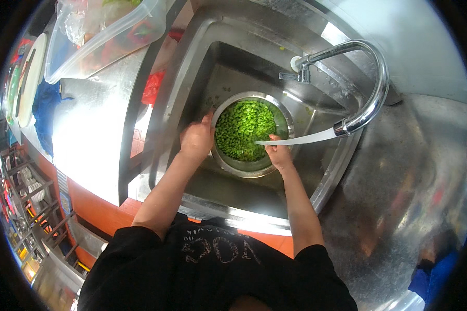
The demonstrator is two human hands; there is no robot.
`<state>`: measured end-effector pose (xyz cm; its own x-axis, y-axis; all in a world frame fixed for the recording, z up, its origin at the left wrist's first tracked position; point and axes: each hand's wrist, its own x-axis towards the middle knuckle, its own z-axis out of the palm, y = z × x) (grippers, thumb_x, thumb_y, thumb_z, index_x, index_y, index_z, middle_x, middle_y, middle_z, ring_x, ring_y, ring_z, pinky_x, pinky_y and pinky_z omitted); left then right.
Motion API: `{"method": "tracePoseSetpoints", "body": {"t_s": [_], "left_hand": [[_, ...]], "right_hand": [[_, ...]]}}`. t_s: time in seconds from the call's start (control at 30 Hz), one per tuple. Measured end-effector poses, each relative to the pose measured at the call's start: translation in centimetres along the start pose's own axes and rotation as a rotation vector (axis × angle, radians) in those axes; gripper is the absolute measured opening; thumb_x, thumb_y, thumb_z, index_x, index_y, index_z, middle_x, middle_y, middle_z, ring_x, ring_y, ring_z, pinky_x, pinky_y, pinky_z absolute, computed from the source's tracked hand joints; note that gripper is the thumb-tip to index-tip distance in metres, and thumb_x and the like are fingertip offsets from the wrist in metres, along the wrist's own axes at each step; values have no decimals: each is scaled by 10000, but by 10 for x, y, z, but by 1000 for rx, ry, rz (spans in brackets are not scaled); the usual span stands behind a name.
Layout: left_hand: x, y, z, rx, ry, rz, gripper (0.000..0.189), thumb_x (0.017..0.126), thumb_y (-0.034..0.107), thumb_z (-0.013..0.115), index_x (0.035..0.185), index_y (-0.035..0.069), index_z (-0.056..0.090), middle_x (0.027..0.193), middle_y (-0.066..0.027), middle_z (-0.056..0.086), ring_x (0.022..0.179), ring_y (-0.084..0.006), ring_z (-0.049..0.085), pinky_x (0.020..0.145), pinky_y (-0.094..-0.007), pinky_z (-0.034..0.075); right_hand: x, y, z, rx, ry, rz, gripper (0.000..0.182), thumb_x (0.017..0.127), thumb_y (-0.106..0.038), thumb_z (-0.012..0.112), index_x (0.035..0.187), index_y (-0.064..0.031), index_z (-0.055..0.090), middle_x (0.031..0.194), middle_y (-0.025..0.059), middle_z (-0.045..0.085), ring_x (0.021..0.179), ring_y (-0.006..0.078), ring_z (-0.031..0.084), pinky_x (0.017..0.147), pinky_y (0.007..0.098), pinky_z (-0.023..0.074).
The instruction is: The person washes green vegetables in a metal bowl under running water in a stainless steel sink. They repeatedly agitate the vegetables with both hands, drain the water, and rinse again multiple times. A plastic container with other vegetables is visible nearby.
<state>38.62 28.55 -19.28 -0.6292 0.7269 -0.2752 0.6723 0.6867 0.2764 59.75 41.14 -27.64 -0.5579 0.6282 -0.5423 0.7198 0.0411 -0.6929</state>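
Observation:
A round stainless-steel bowl sits in the metal sink. Bright green shelled beans lie under water in it, heaped to the left side. At the bowl's left rim, my left hand grips the edge, index finger pointing along it. My right hand reaches over the right rim, fingertips inside by the beans; the stream partly covers them, so their hold is unclear. From the curved chrome faucet, a white stream of water runs past my right fingers into the bowl.
Left of the sink stands a steel worktable with a clear plastic tub, a blue cloth and a white cutting board. A shelf rack holds dishes at far left. Blue fabric shows at lower right.

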Motion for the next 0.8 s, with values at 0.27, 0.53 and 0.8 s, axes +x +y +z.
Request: {"method": "tracePoseSetpoints", "body": {"t_s": [0.27,0.53,0.8], "left_hand": [[30,26,111,-680,-270,-236,661,747,463,448,1255,134,182,1287,-149,173,1178,-311,173,941,-391,203],[56,43,157,-1169,-617,-861,713,715,417,534,1258,169,145,1267,-133,216,1115,-328,277,873,-438,321],[15,44,115,-456,-310,154,511,550,181,672,1021,116,487,1128,-135,380,1033,-284,374,851,-374,327]], "right_hand": [[53,11,15,419,69,151,532,787,-257,492,1234,-97,253,1260,113,261,1141,226,275,909,311,252],[71,5,41,883,-67,316,712,668,-221,643,1216,-5,243,1195,132,348,1073,226,356,857,335,284],[23,36,20,474,-241,64,592,707,-225,589,1209,-96,304,1241,132,282,1080,207,348,852,312,301]]}}
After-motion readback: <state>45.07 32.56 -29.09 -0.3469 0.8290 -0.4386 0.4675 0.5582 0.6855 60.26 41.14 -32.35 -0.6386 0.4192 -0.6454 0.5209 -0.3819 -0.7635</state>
